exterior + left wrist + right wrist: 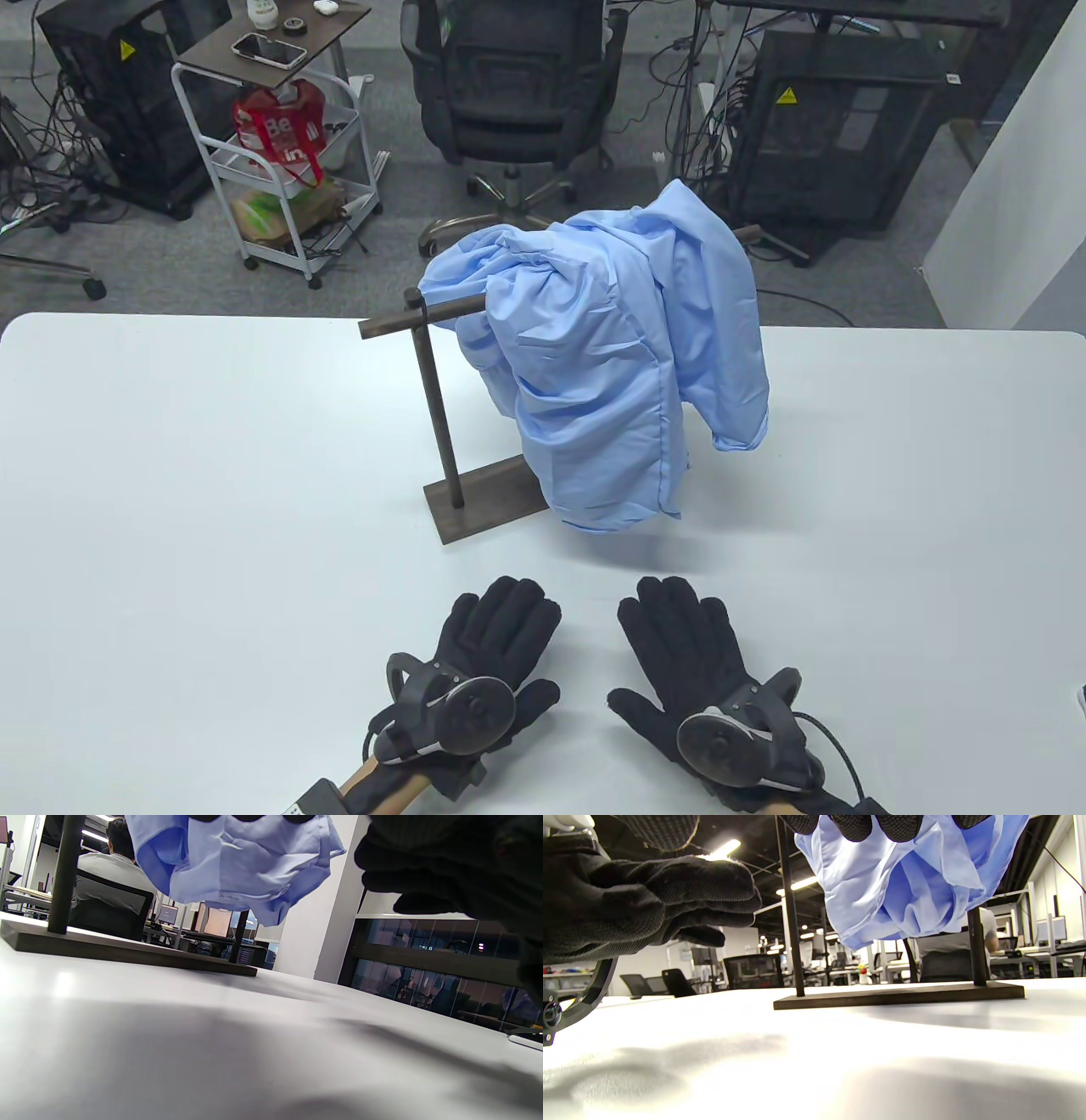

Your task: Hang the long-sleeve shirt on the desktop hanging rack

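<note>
A light blue long-sleeve shirt hangs bunched over the bar of a dark wooden desktop rack at the middle of the white table. Its hem hangs just above the rack's base. My left hand and right hand lie flat and open on the table near the front edge, side by side, apart from the rack and holding nothing. The shirt also shows in the left wrist view and right wrist view, with the rack base beneath it.
Beyond the table's far edge stand a black office chair, a white wire cart with a red bag, and black computer towers. A white wall panel stands at the right.
</note>
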{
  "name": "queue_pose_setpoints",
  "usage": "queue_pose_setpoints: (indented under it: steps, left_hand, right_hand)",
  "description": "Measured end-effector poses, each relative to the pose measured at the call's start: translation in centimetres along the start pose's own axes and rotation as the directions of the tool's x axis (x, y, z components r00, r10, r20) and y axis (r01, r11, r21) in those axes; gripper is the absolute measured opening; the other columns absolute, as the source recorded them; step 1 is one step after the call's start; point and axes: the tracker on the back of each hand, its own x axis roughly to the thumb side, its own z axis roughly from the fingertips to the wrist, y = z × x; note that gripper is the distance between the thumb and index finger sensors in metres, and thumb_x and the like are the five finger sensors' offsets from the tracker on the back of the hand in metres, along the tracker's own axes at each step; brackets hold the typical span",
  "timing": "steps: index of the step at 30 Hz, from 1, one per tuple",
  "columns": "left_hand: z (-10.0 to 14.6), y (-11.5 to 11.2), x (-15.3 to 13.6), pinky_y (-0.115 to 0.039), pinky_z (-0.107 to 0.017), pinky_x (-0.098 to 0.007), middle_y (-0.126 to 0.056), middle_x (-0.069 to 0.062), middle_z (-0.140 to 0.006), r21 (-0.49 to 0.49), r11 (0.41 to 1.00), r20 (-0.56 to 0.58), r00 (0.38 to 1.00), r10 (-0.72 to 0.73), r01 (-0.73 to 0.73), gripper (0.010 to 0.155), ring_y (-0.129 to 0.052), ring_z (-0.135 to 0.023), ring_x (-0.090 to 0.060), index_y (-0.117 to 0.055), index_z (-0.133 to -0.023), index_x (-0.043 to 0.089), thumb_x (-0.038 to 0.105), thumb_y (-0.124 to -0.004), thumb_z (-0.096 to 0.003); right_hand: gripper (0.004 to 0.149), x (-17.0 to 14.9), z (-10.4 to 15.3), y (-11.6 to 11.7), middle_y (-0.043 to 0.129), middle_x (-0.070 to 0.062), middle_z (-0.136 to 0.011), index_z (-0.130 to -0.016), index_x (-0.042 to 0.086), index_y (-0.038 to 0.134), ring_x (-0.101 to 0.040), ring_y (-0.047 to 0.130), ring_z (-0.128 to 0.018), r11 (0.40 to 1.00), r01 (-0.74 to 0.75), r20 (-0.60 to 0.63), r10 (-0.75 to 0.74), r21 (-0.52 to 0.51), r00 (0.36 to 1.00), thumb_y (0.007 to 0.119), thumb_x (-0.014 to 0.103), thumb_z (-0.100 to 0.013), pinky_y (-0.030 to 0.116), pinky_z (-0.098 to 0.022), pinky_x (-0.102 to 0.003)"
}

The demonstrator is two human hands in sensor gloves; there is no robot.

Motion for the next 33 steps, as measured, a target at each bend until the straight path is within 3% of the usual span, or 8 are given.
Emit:
queue_pose_setpoints:
  steps: [11,33]
  left_hand:
    - [-0.2,-0.3,0.0,-0.044,-0.080,-0.065,-0.032,-0.002,-0.119,-0.012,1.000,0.000,1.000,-0.003,0.003,0.083,-0.037,-0.114,-0.030,-0.033,-0.110,0.028,0.060,-0.067,-0.0409]
    - [-0.2,-1.0,0.9,-0.045,-0.080,-0.065,-0.032,-0.002,-0.119,-0.037,0.999,0.040,0.999,-0.030,0.032,0.083,-0.037,-0.114,-0.030,-0.033,-0.110,0.028,0.060,-0.066,-0.0409]
  right_hand:
    - [0.081,0.1,0.2,1.5,0.030,-0.020,-0.122,-0.114,0.015,0.031,-0.050,0.034,-0.110,0.998,-0.013,0.008,0.013,0.060,1.000,0.062,0.059,-0.052,0.038,-0.072,-0.072]
    - [0.079,-0.2,0.3,1.4,0.034,-0.019,-0.121,-0.113,0.016,0.034,-0.049,0.037,-0.109,0.999,0.023,-0.012,-0.023,0.034,1.000,0.062,0.058,-0.052,0.040,-0.071,-0.072]
